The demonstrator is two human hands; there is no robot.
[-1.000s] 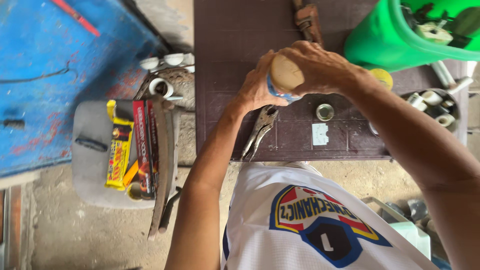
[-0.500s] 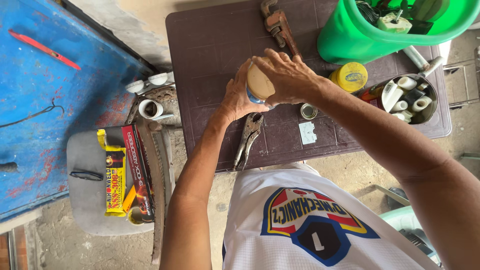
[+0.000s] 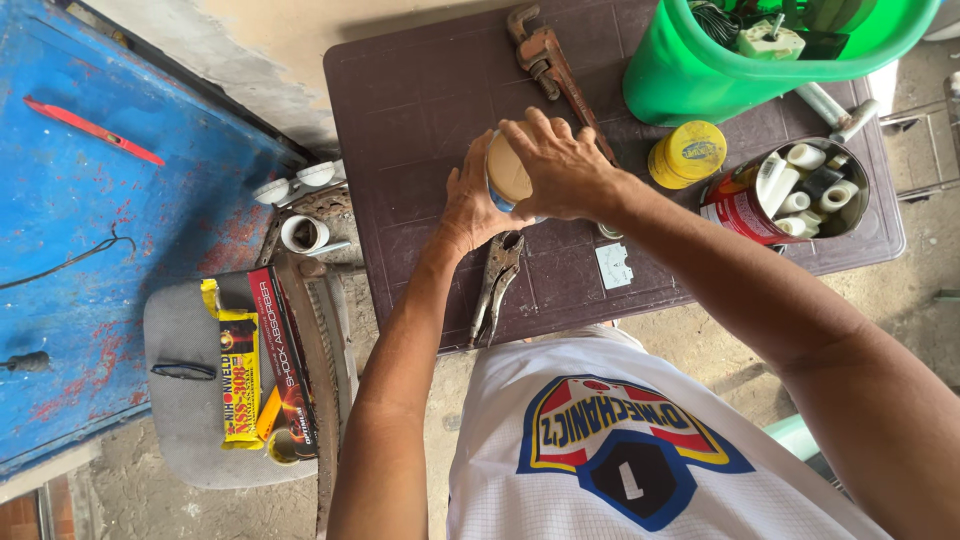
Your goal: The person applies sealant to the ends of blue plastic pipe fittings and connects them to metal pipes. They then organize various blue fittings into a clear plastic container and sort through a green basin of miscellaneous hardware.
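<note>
A small round can (image 3: 507,172) with a tan lid is held above the dark brown plastic table (image 3: 420,100). My left hand (image 3: 470,205) wraps its side from the left. My right hand (image 3: 560,165) grips over the lid from the right. Locking pliers (image 3: 495,285) lie on the table just below my hands. A rusty red pipe wrench (image 3: 548,65) lies beyond them.
A green bucket (image 3: 690,75) of parts stands at the back right, with a yellow-lidded tin (image 3: 688,153) and a red can of white pipe fittings (image 3: 795,195) near it. A grey stool (image 3: 190,400) with boxes stands at left beside a blue panel (image 3: 80,230).
The view has shifted so the table and hands sit lower and more central. Both hands stay on the can, with the right hand turned slightly over the lid.
</note>
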